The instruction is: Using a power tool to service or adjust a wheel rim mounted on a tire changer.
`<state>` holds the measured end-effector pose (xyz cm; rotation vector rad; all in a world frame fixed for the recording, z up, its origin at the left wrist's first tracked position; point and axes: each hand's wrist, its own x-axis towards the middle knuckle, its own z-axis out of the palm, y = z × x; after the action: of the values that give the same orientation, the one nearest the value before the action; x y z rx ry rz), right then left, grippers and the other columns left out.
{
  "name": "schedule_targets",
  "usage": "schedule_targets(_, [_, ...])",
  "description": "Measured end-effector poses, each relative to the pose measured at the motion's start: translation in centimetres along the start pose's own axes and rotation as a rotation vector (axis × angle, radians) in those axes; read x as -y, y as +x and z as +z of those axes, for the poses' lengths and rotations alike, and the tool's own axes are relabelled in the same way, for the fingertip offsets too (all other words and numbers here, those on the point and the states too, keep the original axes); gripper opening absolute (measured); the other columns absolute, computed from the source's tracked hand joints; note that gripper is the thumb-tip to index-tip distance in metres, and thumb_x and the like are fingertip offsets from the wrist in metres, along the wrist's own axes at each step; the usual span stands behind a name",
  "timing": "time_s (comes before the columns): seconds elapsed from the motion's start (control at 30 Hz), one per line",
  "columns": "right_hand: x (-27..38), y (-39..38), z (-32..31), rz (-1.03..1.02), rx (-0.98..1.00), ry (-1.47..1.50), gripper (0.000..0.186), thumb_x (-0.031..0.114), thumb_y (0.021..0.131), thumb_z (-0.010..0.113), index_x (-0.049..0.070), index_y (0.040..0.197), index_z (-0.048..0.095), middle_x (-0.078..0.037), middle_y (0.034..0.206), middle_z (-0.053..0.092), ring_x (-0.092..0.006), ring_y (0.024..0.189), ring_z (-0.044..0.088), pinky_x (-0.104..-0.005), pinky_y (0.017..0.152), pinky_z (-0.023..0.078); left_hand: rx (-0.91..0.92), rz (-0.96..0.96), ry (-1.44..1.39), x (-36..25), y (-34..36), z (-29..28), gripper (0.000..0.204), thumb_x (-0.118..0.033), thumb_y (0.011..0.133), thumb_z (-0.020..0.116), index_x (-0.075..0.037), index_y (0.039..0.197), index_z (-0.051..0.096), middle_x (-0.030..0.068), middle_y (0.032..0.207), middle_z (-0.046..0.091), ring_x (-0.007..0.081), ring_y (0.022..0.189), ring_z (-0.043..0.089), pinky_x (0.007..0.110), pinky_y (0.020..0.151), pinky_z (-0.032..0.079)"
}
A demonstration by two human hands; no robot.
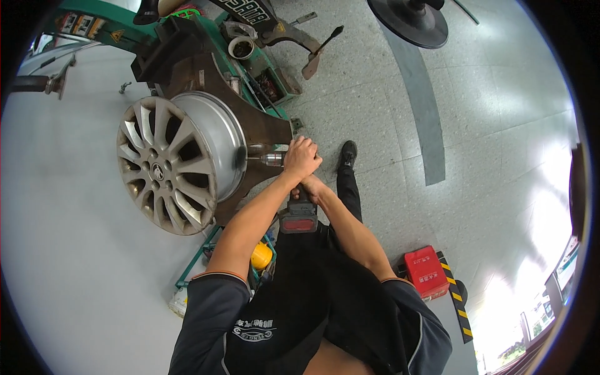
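Fingers [304, 143] of the left hand [302, 159] are curled over the top of one cordless drill [298, 213]; those of the right hand [314, 188] are wrapped around its grip, below. One silver chuck [272, 160] points left, its thin bit reaching the inner edge of one silver alloy wheel [195, 166]; contact is unclear. The wheel stands on its side, face left, with five bolt holes around one centre cap [159, 172], against a brown metal plate [265, 119]. Beyond are one green machine [128, 34] and one white cup [240, 48]. One black shoe [349, 153] is on the speckled floor [394, 119]; at lower right sits one red box [427, 272] beside one black-and-yellow striped strip [457, 297].
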<state>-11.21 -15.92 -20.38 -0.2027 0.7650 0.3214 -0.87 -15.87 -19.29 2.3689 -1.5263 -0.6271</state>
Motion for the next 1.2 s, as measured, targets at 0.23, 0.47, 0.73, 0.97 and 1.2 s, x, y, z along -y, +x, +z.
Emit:
schedule_targets(0.23, [-0.5,0.7,-1.1,0.037,0.011,0.019,0.016,0.025,0.085,0.064,0.012,0.089,0.056,0.001,0.066,0.052,-0.0114,0.05,0.05,-0.0275,0.045,0.044,0.058,-0.02,-0.013,-0.4,0.3,-0.3,0.019,-0.021,0.066,0.068,-0.004,0.072,0.065,0.0082,0.082,0.059,0.026,0.091,0.053,0.04,0.083,0.042])
schedule_targets(0.47, [0.0,0.6,-0.6,0.025,0.012,0.027,0.016,0.025,0.085,0.064,0.011,0.087,0.056,0.001,0.063,0.051,-0.0121,0.048,0.049,-0.0268,0.043,0.043,0.034,-0.027,0.012,-0.2,0.6,-0.4,0.019,-0.022,0.066,0.068,-0.004,0.073,0.065,0.0093,0.082,0.06,0.0266,0.09,0.054,0.04,0.083,0.043])
schedule_targets(0.73, [0.1,0.8,-0.8,0.002,0.003,0.007,0.018,0.026,0.084,0.065,0.01,0.087,0.057,-0.001,0.062,0.052,-0.0126,0.047,0.048,-0.027,0.043,0.042,0.027,-0.017,-0.011,0.1,0.9,0.1,0.02,-0.021,0.067,0.066,-0.002,0.073,0.066,0.0103,0.081,0.061,0.028,0.087,0.055,0.041,0.08,0.045])
schedule_targets(0.97, [2.2,0.9,-0.4,-0.038,0.063,0.019,0.02,0.028,0.083,0.066,0.01,0.09,0.058,0.0,0.065,0.051,-0.0122,0.054,0.048,-0.0284,0.05,0.043,0.04,-0.026,0.093,-0.5,2.6,-1.2,0.027,-0.024,0.07,0.064,0.0,0.082,0.066,0.0113,0.083,0.062,0.0282,0.088,0.057,0.041,0.08,0.045])
schedule_targets(1.2, [-0.3,-3.3,-1.8,0.156,0.164,-0.051,0.017,0.018,0.08,0.067,0.007,0.086,0.055,-0.003,0.067,0.049,-0.0143,0.056,0.048,-0.0298,0.052,0.042,0.5,-0.179,0.114,-3.6,-0.4,-3.9,0.042,-0.036,0.078,0.061,0.002,0.093,0.065,0.0189,0.097,0.065,0.031,0.095,0.062,0.041,0.082,0.049])
